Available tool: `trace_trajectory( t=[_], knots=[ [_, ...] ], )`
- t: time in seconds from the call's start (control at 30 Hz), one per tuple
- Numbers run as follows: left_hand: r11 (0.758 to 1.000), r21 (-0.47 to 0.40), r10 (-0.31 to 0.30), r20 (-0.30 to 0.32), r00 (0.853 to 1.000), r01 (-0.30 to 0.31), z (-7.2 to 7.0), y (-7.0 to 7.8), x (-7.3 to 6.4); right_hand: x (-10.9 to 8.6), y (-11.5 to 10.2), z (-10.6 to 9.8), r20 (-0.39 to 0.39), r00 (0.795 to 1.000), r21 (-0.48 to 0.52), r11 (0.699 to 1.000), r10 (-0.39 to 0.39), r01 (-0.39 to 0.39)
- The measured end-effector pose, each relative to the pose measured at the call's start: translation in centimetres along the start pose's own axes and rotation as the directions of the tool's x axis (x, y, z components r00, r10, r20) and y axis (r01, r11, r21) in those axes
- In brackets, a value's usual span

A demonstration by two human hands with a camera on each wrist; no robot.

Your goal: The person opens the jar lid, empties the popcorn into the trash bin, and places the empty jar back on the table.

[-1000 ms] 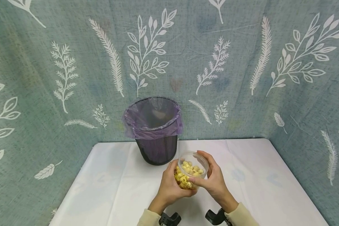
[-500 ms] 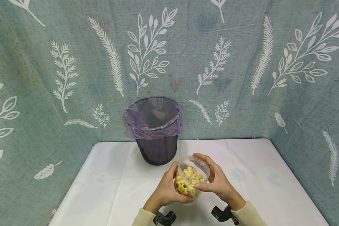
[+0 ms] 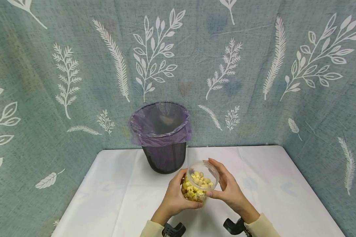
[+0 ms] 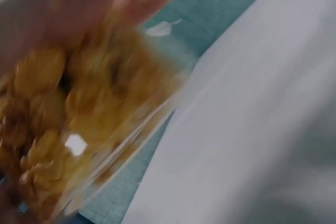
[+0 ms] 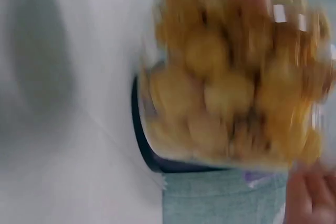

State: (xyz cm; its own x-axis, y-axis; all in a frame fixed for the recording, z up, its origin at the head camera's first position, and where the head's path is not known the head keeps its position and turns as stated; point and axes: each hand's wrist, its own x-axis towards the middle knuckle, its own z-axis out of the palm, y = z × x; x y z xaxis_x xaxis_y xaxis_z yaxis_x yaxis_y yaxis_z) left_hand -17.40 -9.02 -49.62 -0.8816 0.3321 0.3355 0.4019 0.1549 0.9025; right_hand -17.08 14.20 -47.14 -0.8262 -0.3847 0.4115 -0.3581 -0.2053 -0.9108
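In the head view I see a clear plastic jar of yellow popcorn, tilted, held up between the two hands over the table. My left hand grips the lower body, thumb along the near side and fingers behind it. Around the round clear top curls my right hand, its thumb at the near rim and fingers on the far side. Both wrist views are blurred: popcorn fills much of the left one, and the jar's base end shows in the right one.
Behind the jar, a black mesh waste bin lined with a purple bag stands near the table's back edge. A white cloth covers the table. Green leaf-patterned curtain encloses the back and sides.
Both hands and the jar dip slightly toward me, then rise a little again. The right thumb sits further right along the rim than a second ago. The bin has stayed put.
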Motion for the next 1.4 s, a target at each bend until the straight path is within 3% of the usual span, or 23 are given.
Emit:
trace_trajectory(
  t=[0.13, 0.2, 0.3, 0.4, 0.53, 0.73, 0.9, 1.13, 1.4],
  knots=[
    [0.990, 0.140, 0.022, -0.178, 0.984, 0.004, 1.1, -0.2, 0.0, 0.1, 0.2, 1.2, -0.184, 0.982, -0.100, 0.993, 0.048, -0.067],
    [0.987, 0.163, 0.021, -0.220, 0.975, 0.016, 1.5, -0.2, 0.0, 0.3, 0.2, 1.7, -0.245, 0.968, -0.127, 0.987, 0.061, -0.094],
    [0.986, 0.164, 0.024, -0.235, 0.972, 0.015, 1.8, -0.2, 0.0, 0.5, 0.2, 2.2, -0.295, 0.954, -0.164, 0.981, 0.048, -0.100],
    [0.988, 0.155, 0.048, -0.208, 0.977, -0.015, 1.7, -0.1, 0.0, 0.7, 0.1, 2.3, -0.299, 0.954, -0.186, 0.979, 0.022, -0.081],
    [0.994, 0.098, 0.057, -0.128, 0.990, -0.044, 1.1, 0.1, 0.0, 0.6, -0.1, 1.8, -0.231, 0.973, -0.149, 0.988, -0.008, -0.027],
    [1.000, -0.010, 0.024, -0.006, 1.000, -0.024, 0.3, 0.2, 0.1, 0.7, -0.4, 0.7, -0.100, 0.993, 0.003, 0.998, -0.065, 0.065],
    [0.998, -0.058, 0.007, 0.071, 0.997, -0.003, 0.0, 0.1, 0.1, 0.9, -0.6, 0.0, -0.071, 0.994, 0.037, 0.996, -0.084, 0.087],
    [0.998, -0.061, -0.017, 0.100, 0.995, 0.023, -0.6, -0.4, -0.1, 0.7, -0.8, -1.2, -0.107, 0.992, 0.013, 0.998, -0.060, 0.062],
    [0.995, -0.067, -0.065, 0.075, 0.995, 0.070, -1.3, -0.5, -0.5, 0.4, -0.3, -4.3, -0.281, 0.960, -0.100, 0.995, -0.012, -0.017]
  ],
)
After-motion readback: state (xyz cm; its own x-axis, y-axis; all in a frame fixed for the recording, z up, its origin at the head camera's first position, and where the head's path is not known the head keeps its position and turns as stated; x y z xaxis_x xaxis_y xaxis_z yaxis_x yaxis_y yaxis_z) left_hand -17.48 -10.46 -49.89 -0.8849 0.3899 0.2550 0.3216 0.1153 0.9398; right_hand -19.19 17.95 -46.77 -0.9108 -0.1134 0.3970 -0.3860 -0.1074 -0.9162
